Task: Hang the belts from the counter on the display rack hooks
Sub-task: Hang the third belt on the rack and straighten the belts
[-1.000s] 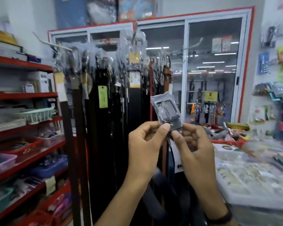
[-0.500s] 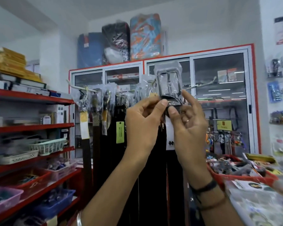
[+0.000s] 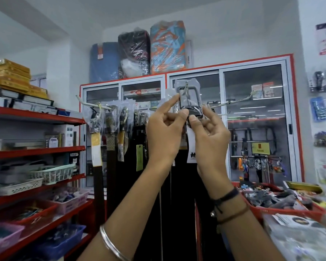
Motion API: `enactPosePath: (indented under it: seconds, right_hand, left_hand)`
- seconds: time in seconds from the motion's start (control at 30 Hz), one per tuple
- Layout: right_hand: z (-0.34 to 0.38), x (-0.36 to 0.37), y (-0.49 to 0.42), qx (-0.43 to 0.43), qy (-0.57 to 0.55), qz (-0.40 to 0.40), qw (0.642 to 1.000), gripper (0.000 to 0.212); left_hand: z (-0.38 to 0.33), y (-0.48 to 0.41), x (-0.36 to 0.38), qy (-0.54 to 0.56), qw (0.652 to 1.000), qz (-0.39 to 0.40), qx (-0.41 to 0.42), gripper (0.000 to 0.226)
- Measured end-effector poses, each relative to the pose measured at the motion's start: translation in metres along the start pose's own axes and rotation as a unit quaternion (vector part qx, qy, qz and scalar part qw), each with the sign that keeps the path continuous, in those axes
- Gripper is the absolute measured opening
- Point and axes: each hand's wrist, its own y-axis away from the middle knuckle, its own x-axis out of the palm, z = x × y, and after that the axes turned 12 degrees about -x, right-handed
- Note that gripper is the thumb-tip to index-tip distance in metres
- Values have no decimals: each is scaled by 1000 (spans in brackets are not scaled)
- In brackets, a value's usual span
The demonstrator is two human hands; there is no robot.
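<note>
Head view, only one camera here. Both arms are being raised up in front of the rack, forearms angled inward so the hands are meeting at about the height of the hook.

The left hand (image 3: 165,129) is being held with the thumb and a bent finger pinched on the lower edge of the belt buckle (image 3: 190,99), while the index finger is being stretched up along the buckle's left side. The right hand (image 3: 209,132) is being kept just beside it, thumb pressed on the dark base of the buckle, the other fingers fanned out loose behind. So both hands are pinching the same buckle, nearly touching each other.

The buckle is being held upright, wrapped in clear plastic, its top up by the tip of the hook (image 3: 186,85); whether it's actually on the hook can't be told from here. Its strap and a white tag (image 3: 193,147) are hanging straight down between the wrists.

Room-wise: the hung belts (image 3: 120,129) are crowding the left side right next to the left hand. The red shelving (image 3: 36,151) is sitting well apart on the left. On the right, a red basket (image 3: 282,210) on the tabletop is sitting near the right forearm.
</note>
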Motion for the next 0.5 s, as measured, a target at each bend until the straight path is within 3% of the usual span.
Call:
enactPosePath:
  seconds: [0.23, 0.37, 0.5]
  right_hand:
    - [-13, -15, 5, -9, 52, 66, 996, 35]
    - [-15, -34, -4, -146, 198, 137, 960, 43]
    - [-19, -42, -20, -237, 255, 238, 907, 55]
  left_hand:
    - [20, 4, -7, -58, 998, -3, 37, 34]
    - [21, 3, -23, -181, 972, -35, 148, 31]
    - [18, -11, -38, -287, 928, 11, 236, 38]
